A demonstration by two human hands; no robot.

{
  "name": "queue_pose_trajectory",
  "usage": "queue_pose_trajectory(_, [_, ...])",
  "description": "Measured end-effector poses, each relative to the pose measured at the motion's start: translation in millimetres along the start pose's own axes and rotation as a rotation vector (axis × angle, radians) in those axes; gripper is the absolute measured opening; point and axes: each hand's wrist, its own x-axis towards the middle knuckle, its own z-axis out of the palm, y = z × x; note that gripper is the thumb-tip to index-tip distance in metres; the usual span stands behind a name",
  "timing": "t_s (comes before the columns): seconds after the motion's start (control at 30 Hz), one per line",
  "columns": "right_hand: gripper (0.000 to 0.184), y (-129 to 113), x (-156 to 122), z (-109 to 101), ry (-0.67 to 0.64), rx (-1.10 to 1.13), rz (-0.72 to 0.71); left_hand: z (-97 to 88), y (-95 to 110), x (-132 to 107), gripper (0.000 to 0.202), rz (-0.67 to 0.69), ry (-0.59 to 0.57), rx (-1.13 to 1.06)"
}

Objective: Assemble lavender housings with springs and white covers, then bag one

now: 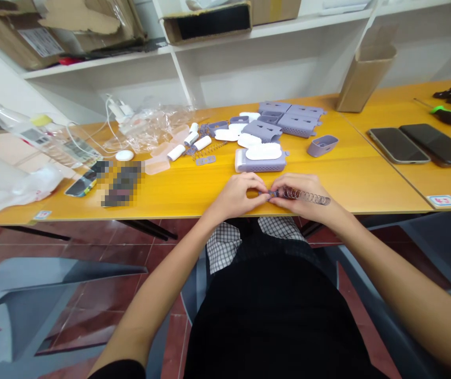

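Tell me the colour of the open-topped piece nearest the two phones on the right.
The open-topped piece is greyish purple; head view.

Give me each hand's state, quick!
Left hand: closed, pinching a small purple part.
Right hand: closed, holding the same part and a coil spring.

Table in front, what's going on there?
A person sits at the table, left hand and right hand meeting near its front edge, pinching a small dark part between them. A spring extends over the right hand. Beyond them lie purple cases, white cylinders and another spring.
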Motion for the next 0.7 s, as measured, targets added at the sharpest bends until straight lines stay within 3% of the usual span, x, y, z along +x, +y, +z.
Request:
queue_pose_trajectory(0.2, [0.01,-4,1,2,0.056,0.029,-0.012,-4.5,1,1,0.006,-0.008,-0.079,-0.136])
queue_pose_trajectory(0.37, [0.008,-14,4,3,0.1,0.087,-0.041,-4.6,4,3,0.006,-0.055,-0.071,-0.247])
queue_pose_trajectory(0.7, [0.014,-18,3,-2,0.109,0.07,-0.052,-8.0,4,2,0.013,-0.027,-0.089,-0.265])
